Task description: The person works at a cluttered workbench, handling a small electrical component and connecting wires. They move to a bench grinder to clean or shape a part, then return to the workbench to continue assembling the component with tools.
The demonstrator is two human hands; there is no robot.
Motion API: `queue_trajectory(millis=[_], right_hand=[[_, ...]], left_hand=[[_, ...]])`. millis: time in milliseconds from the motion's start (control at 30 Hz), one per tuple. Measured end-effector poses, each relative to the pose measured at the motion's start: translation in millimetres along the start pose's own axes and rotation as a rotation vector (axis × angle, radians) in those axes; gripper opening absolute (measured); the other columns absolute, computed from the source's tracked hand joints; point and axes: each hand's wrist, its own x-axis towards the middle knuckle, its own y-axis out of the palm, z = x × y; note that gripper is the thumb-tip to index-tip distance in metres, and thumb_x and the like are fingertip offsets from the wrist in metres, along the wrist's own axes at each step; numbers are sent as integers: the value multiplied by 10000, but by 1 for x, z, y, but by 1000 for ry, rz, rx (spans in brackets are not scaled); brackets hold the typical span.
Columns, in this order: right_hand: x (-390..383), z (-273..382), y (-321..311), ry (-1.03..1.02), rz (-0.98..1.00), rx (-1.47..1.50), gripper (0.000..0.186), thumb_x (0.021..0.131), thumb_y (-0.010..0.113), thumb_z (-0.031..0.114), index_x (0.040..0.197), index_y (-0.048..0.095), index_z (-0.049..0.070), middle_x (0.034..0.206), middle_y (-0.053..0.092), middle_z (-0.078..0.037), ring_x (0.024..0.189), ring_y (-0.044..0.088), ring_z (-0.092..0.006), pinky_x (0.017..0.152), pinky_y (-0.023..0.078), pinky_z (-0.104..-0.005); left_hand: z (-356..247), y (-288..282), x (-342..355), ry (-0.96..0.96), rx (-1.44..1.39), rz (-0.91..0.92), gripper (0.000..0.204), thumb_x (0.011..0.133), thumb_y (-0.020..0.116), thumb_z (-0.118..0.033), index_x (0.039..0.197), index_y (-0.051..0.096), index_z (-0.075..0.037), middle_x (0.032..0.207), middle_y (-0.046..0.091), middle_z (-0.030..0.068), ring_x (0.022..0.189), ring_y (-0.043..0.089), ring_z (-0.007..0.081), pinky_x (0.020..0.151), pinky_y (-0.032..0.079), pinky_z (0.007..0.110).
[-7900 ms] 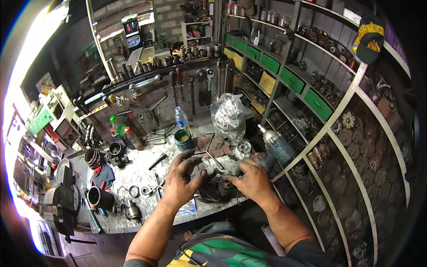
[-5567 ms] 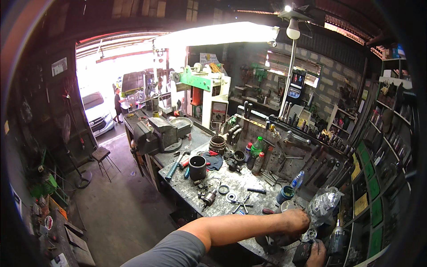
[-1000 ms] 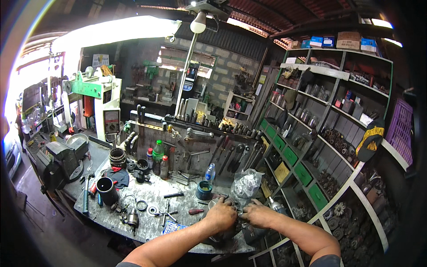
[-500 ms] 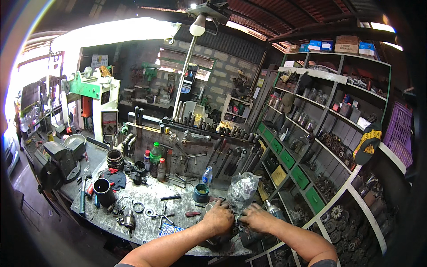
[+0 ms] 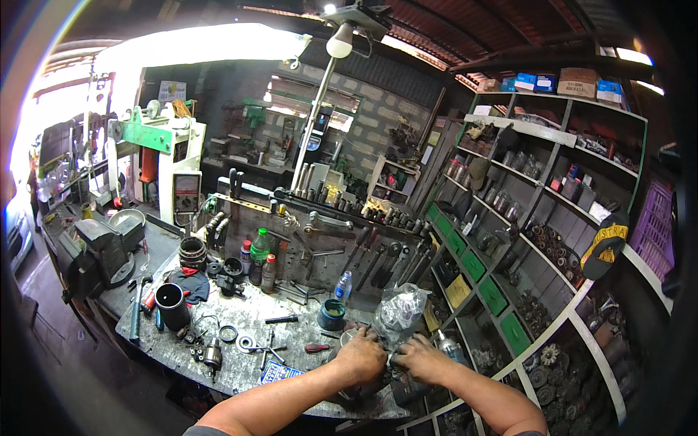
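Observation:
My left hand (image 5: 362, 356) and my right hand (image 5: 420, 360) are close together near the front right of the workbench (image 5: 251, 309). Both have curled fingers bent down over a dark object, and what they grip is hidden. Just beyond them stands a crumpled clear plastic bag (image 5: 401, 312) with something greyish inside. A greyish power tool (image 5: 451, 347) lies to the right of my right hand. Left of my left hand are a small red-handled screwdriver (image 5: 317, 349) and a dark teal tub (image 5: 331, 315) with yellowish contents.
Left on the bench stand a black cylinder (image 5: 172, 307), a metal chuck (image 5: 212, 354) and a hammer (image 5: 138, 312). Bottles, one green (image 5: 259, 256), stand by the tool rack (image 5: 313, 251). A vise (image 5: 109, 251) sits far left. Shelves with green drawers (image 5: 493, 296) line the right.
The whole view has shifted slightly down and to the right. My hands keep nearly the same place and curled pose over the dark object.

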Motion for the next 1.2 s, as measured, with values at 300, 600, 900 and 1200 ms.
queue_trajectory(millis=[300, 600, 900, 1200], right_hand=[[0, 27, 4, 561, 294, 507, 269, 1011, 641, 291, 1087, 733, 50, 1001, 739, -266, 948, 717, -480, 844, 581, -572], [12, -4, -7, 43, 197, 102, 312, 885, 635, 138, 1168, 766, 122, 1269, 696, -160, 1283, 626, -360, 1172, 414, -584], [-1, 15, -4, 447, 84, 483, 215, 962, 669, 173, 1114, 719, 30, 1018, 734, -210, 1048, 705, -443, 962, 555, -533], [8, 15, -8, 485, 385, 534, 232, 995, 660, 237, 1092, 700, 30, 962, 727, -250, 940, 689, -503, 878, 559, -556]], left_hand=[[-1, 8, 0, -22, 35, -56, 292, 947, 596, -255, 1061, 812, -95, 1161, 775, 106, 1267, 619, 317, 1185, 378, 611], [-2, -2, 4, -26, 107, 56, 318, 970, 588, -274, 1107, 800, -82, 1312, 723, 136, 1369, 583, 320, 1244, 301, 605], [-5, -12, 5, -60, 57, 109, 271, 972, 600, -249, 1048, 816, -105, 1215, 753, 86, 1320, 605, 294, 1250, 318, 573], [-7, -18, 5, -50, 4, 147, 326, 986, 557, -220, 1118, 789, -33, 1263, 736, 149, 1382, 560, 331, 1265, 296, 563]])
